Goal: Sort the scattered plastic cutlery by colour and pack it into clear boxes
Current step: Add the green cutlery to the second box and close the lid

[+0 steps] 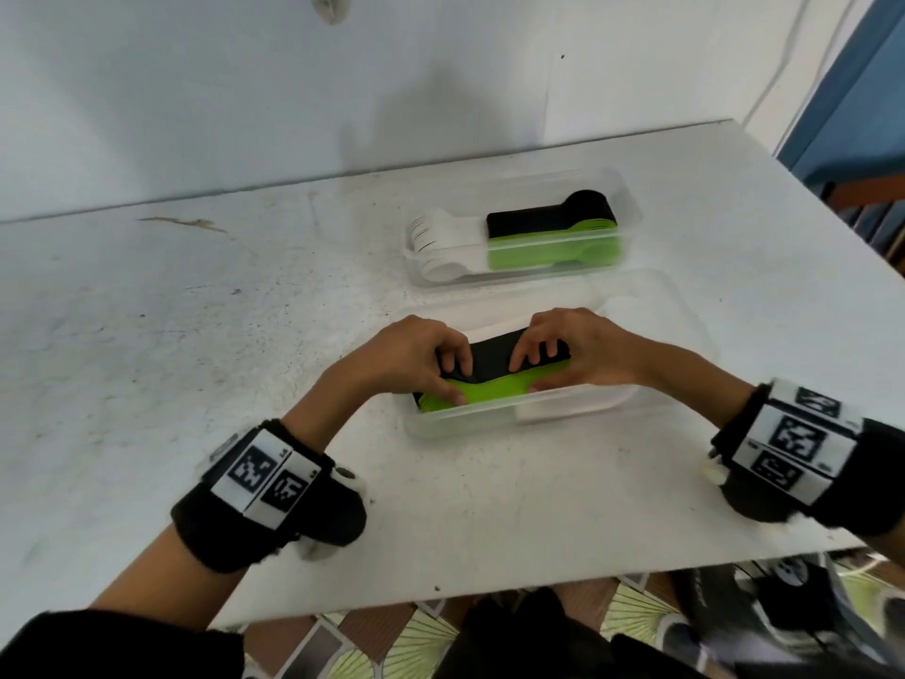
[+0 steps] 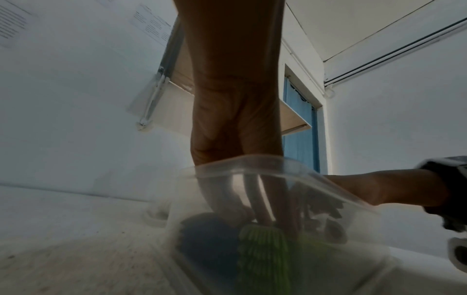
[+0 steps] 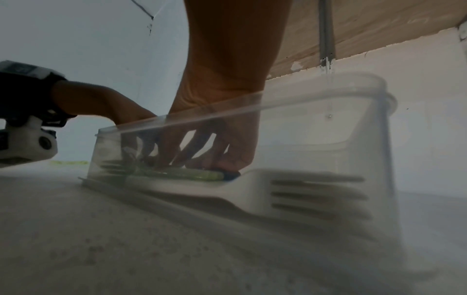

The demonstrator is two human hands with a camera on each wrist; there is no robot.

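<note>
The near clear box (image 1: 489, 420) holds a black cutlery stack (image 1: 494, 354), a green stack (image 1: 489, 389) beside it, and white forks (image 1: 548, 410) at its right end. Both hands are inside this box. My left hand (image 1: 431, 360) has bent fingers on the black stack and its thumb on the green one. My right hand (image 1: 563, 355) mirrors it from the right. Through the box wall (image 3: 303, 103), the right wrist view shows my right hand (image 3: 202, 155) with fingertips down on the green stack (image 3: 182, 174). The left wrist view shows my left hand (image 2: 252, 209) over green fork tines (image 2: 262, 249).
The far clear box (image 1: 631, 208) holds white forks (image 1: 440, 237), black spoons (image 1: 538, 218) and green spoons (image 1: 538, 252). A clear lid (image 1: 676, 325) lies behind the near box. The white table ends at a front edge (image 1: 489, 597); a wall rises behind it.
</note>
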